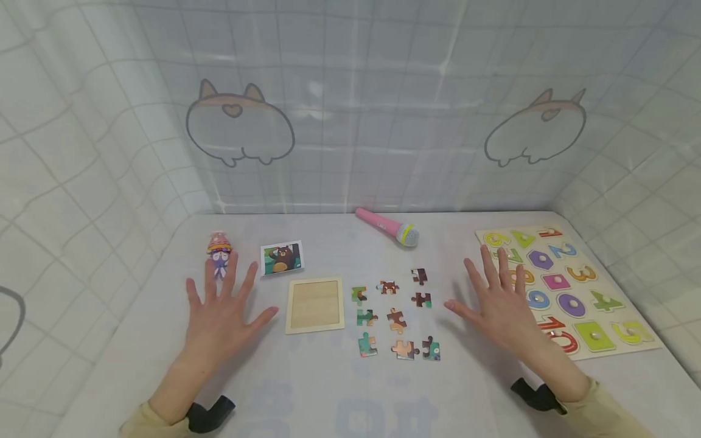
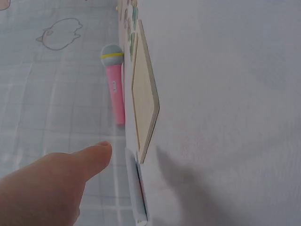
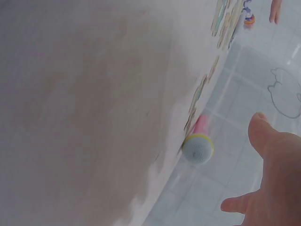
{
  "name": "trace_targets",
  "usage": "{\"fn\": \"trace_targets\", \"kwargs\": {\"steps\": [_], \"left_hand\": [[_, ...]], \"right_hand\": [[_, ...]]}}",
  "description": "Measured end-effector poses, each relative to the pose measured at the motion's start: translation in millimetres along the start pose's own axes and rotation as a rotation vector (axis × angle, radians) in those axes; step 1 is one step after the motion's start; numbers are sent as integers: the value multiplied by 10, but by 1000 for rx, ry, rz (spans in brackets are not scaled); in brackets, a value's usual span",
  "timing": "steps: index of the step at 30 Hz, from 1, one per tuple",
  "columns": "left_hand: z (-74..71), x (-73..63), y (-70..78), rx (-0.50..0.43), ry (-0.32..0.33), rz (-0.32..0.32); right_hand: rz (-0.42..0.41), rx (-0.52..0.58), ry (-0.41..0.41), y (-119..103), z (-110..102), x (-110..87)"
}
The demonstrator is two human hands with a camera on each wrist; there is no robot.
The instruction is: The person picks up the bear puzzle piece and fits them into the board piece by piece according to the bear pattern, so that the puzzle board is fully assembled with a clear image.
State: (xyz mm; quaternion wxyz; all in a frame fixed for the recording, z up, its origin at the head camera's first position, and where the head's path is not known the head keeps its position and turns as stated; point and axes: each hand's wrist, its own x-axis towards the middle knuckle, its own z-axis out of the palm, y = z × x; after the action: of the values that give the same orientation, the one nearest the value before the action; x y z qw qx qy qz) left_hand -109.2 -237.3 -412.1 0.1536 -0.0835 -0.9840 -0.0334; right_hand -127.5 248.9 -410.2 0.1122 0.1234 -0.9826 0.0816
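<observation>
My left hand [image 1: 219,322] is spread, palm down, on the left side, holding nothing. Its fingertips overlap a small doll [image 1: 220,258] with a pink hat in the head view. To the right of its thumb lies a square wooden puzzle tray [image 1: 288,307], and behind that a bear picture card [image 1: 282,259]. My right hand [image 1: 504,313] is likewise spread with nothing in it, its fingers overlapping the near-left part of a number board [image 1: 594,310]. Between the hands, several loose jigsaw pieces [image 1: 404,349] lie apart, some brown, some green.
A pink toy microphone [image 1: 386,225] lies at the back of the table, its grey head toward the right. The white-covered table [image 1: 306,380] meets a curtain-like backdrop [image 1: 350,152] with animal drawings behind, and tiled-pattern sheets flank both sides.
</observation>
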Motion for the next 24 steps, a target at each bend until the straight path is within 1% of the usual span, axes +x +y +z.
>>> {"fn": "trace_targets", "kwargs": {"steps": [3, 4, 8, 11, 14, 18, 21, 24], "left_hand": [[20, 16, 56, -31, -34, 5], [28, 25, 77, -45, -56, 6], [71, 64, 173, -137, -169, 13], [126, 82, 232, -223, -239, 38], [197, 68, 257, -300, -304, 69], [259, 45, 262, -385, -380, 77], [279, 49, 266, -415, -397, 74], [297, 62, 269, -428, -394, 73]], "right_hand": [[-11, 21, -5, -64, 21, 25], [-18, 29, -3, -92, 32, 37], [-52, 90, -6, -252, 79, 107], [-88, 158, 2, -393, 123, 178], [-122, 264, 20, -534, 167, 242], [-117, 453, 11, -717, 211, 308], [-86, 579, -10, -840, 242, 356], [-84, 672, -18, -951, 310, 417]]}}
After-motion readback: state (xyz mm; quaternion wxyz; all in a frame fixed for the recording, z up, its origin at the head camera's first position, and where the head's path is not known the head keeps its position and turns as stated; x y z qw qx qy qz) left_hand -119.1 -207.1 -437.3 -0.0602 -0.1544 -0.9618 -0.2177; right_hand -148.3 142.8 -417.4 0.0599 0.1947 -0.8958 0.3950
